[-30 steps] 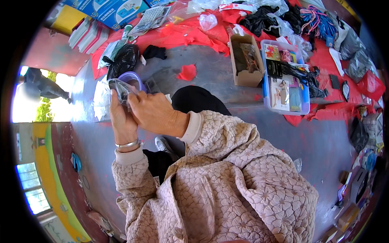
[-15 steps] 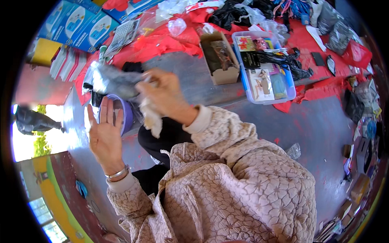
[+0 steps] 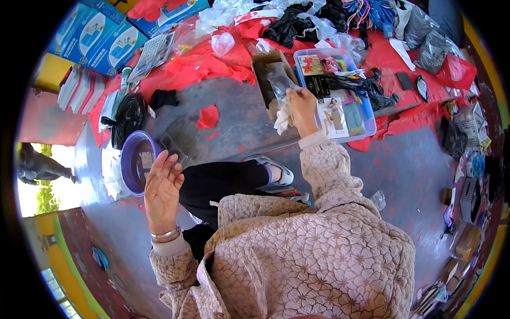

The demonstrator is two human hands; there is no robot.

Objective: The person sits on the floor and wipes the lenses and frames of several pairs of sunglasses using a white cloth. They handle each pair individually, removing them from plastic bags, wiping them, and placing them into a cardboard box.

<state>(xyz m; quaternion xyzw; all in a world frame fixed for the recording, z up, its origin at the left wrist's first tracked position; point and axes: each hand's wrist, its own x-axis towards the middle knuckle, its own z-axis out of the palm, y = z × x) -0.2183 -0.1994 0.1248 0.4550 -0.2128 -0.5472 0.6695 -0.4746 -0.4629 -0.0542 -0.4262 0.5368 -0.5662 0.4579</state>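
While the right hand (image 3: 302,106) reaches forward with its fingers pinched on a clear plastic bag (image 3: 280,80) and a bunched white cloth (image 3: 282,118), both held over the open cardboard box (image 3: 264,64) just left of the clear plastic bin (image 3: 370,123), the left hand (image 3: 162,189) hangs empty with fingers spread apart beside the purple basin (image 3: 129,159). The step in hand looks like placing the packed bag into the box. Judging from this, the next move calls for lowering it between the box walls before easing the pinch.
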